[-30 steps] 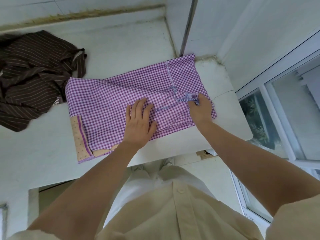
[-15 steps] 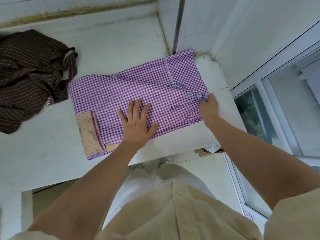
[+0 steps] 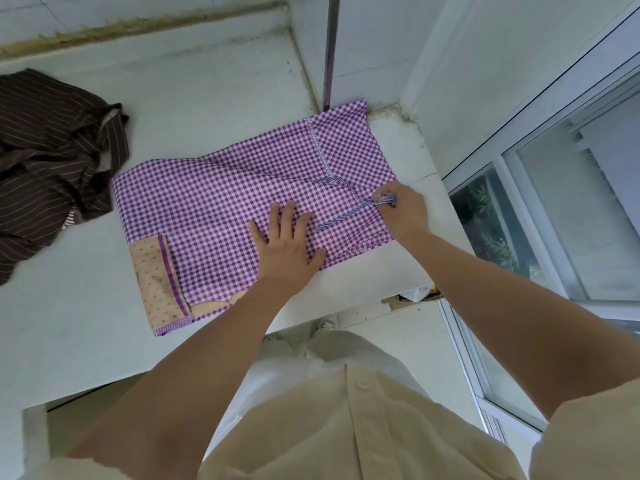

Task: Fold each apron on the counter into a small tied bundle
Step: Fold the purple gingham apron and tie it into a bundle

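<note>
Under L hand (image 3: 285, 249), purple apron (image 3: 225, 202); R hand (image 3: 405, 213) pinches strap (image 3: 349, 216).

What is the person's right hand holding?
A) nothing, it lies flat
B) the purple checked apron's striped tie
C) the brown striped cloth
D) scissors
B: the right hand pinches the striped tie lying on the purple checked apron, while the left hand presses flat on the fabric.

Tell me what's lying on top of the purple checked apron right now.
The left hand presses flat on the apron; the right hand pinches the striped tie lying across it. Layers folded underneath are covered.
</note>
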The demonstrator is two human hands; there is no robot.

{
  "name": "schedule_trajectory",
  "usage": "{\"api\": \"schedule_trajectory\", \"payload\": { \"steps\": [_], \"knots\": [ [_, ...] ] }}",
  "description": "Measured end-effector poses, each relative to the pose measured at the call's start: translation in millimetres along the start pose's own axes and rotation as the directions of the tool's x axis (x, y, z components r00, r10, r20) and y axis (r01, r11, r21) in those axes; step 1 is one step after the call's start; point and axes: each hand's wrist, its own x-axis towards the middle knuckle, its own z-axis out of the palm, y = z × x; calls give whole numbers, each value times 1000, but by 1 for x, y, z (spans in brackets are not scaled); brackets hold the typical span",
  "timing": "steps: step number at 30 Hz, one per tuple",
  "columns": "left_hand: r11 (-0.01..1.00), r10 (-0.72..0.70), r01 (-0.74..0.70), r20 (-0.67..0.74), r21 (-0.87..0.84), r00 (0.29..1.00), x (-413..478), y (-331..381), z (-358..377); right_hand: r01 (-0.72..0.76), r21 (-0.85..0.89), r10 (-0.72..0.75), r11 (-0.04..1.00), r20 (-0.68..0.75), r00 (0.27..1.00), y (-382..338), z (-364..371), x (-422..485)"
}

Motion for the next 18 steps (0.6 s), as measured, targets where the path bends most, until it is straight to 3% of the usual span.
{"api": "schedule_trajectory", "payload": {
  "steps": [3,5,8,10,12,14,16,18],
  "knots": [
    [998,-26,22,66,56,998,3,1,0,-157,104,160,982,-22,987,6,-16,10],
    [998,-29,25,71,49,997,5,2,0,-302,315,316,900,6,949,15,-33,20],
    [997,-39,33,76,74,996,5,4,-1,-511,722,610,466,156,777,28,-61,26],
    [995,-46,39,81,88,996,6,6,-2,-482,838,653,255,219,725,40,-77,27],
    [995,-52,44,90,95,995,6,8,-3,-390,910,661,140,208,721,47,-86,26],
    [994,-60,50,94,102,994,7,9,-3,-346,914,672,214,119,731,49,-87,29],
    [993,-59,50,85,106,995,8,8,-3,-413,778,692,473,-38,721,42,-83,30],
    [994,-38,31,68,102,997,7,5,-3,-433,532,623,728,-249,741,28,-72,27]
  ]
}}
